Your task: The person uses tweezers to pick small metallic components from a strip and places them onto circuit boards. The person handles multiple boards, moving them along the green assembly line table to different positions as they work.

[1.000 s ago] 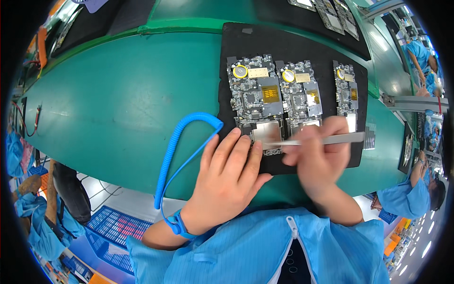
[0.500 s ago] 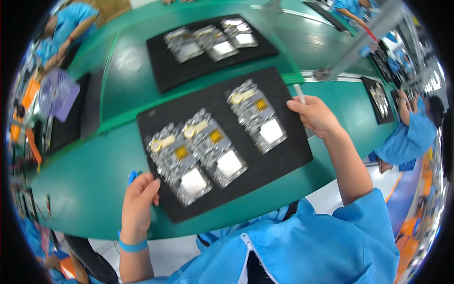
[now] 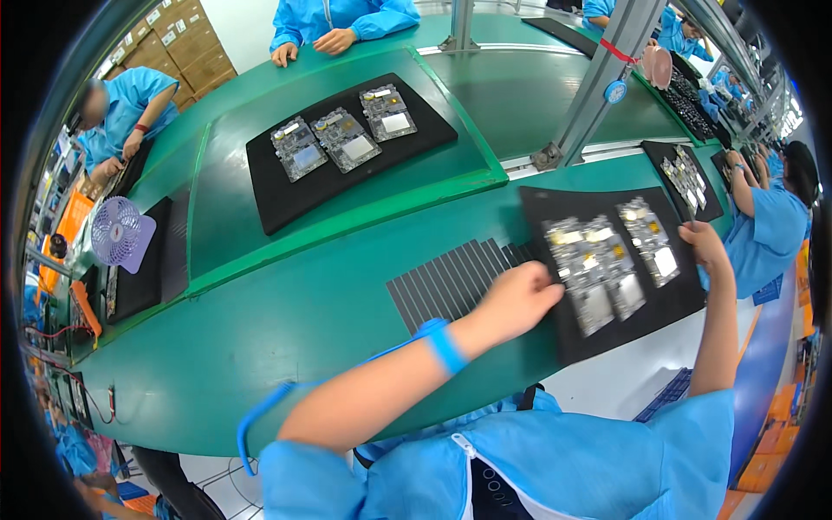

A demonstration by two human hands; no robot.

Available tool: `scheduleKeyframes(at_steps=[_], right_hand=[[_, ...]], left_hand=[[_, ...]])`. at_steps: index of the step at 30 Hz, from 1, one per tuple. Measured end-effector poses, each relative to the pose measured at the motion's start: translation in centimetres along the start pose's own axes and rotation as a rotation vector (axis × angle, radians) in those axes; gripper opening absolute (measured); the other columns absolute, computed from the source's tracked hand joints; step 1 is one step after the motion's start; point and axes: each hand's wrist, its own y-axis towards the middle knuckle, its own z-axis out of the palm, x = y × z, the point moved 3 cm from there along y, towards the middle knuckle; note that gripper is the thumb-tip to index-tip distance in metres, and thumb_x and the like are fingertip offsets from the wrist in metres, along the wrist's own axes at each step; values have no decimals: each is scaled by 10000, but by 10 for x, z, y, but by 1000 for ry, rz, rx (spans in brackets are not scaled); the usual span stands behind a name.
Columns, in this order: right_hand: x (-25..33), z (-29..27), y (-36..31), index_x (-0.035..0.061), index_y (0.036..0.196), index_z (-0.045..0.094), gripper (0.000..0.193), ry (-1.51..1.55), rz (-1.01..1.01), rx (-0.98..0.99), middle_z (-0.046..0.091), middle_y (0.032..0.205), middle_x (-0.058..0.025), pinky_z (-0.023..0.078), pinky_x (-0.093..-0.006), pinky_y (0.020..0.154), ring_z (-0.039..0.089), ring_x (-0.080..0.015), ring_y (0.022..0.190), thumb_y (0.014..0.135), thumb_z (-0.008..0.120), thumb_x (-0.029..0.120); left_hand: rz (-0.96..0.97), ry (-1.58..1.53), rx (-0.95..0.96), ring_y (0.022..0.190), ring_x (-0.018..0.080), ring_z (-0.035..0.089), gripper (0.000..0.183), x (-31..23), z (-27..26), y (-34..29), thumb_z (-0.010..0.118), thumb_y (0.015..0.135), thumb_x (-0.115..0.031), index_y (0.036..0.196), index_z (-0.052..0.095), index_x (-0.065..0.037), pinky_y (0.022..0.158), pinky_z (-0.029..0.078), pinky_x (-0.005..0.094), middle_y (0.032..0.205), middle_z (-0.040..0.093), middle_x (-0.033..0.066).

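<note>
A black mat (image 3: 672,302) carrying three circuit boards is held at my right, partly past the table edge. Two of these boards, a left one (image 3: 579,269) and a middle one (image 3: 617,260), lie close together; a third board (image 3: 650,243) lies apart to their right. My left hand (image 3: 520,299) is closed at the mat's left edge, its fingertips slightly blurred. My right hand (image 3: 706,247) grips the right edge, with a thin tool, perhaps a pen, showing at its fingers. A blue wrist strap (image 3: 447,348) with a coiled cord is on my left wrist.
A dark slatted panel (image 3: 451,282) is on the green table (image 3: 217,347). Beyond a green rail, another black mat (image 3: 269,204) holds three circuit boards. A metal post (image 3: 589,104) stands at the back right. A purple fan (image 3: 121,234) is at left. Several co-workers sit around.
Both hands have carried the black mat with its boards to the right, from in front of me toward the table's right side. My left arm now reaches across, and the slatted panel has come into view.
</note>
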Motion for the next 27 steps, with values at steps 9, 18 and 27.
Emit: scheduleKeyframes(at_steps=[9, 18, 27], right_hand=[[-121, -151, 122, 31, 948, 650, 246, -326, -221, -413, 641, 707, -39, 450, -298, 580, 598, -135, 649, 903, 605, 268], [78, 8, 45, 35, 969, 685, 400, -345, -396, -674, 667, 951, -192, 485, -424, 705, 647, -325, 790, 920, 481, 375], [173, 181, -90, 49, 812, 581, 510, 556, -262, 307, 532, 614, -21, 335, -208, 429, 449, -68, 463, 972, 408, 502]], left_hand=[[426, 279, -216, 918, 261, 636, 279, -37, -44, 48, 653, 808, -133, 1071, 632, -43, 800, 519, 375, 1025, 640, 146], [-159, 1752, -461, 777, 330, 629, 130, -10, -277, -68, 611, 808, -127, 834, 548, -17, 679, 516, 419, 813, 620, 142], [284, 1728, -309, 681, 312, 616, 251, -40, -199, -128, 628, 731, 11, 974, 585, 55, 583, 525, 386, 855, 626, 174]])
